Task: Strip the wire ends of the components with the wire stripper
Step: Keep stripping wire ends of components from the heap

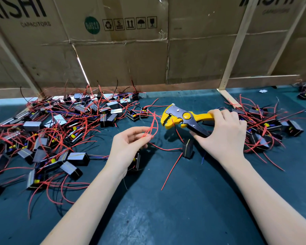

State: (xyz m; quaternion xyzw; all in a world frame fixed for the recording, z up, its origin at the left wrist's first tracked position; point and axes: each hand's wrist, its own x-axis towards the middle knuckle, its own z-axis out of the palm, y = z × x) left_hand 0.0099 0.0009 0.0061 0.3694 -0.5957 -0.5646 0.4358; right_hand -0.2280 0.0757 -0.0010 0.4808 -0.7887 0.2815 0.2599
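My right hand (223,133) grips the handles of a yellow and black wire stripper (182,117), its jaws pointing left above the mat. My left hand (129,147) pinches a small bunch of thin red wires (153,124) that curve upward near the stripper's jaws. A dark box-shaped component (137,161) hangs below my left hand, partly hidden by it. A second component (188,148) stands on the mat under the stripper, with red wires (170,172) trailing from it.
A large heap of components with red and black wires (57,131) covers the left of the dark green mat (175,209). A smaller heap (268,129) lies at the right. Cardboard walls (122,55) and wooden slats (237,50) close off the back.
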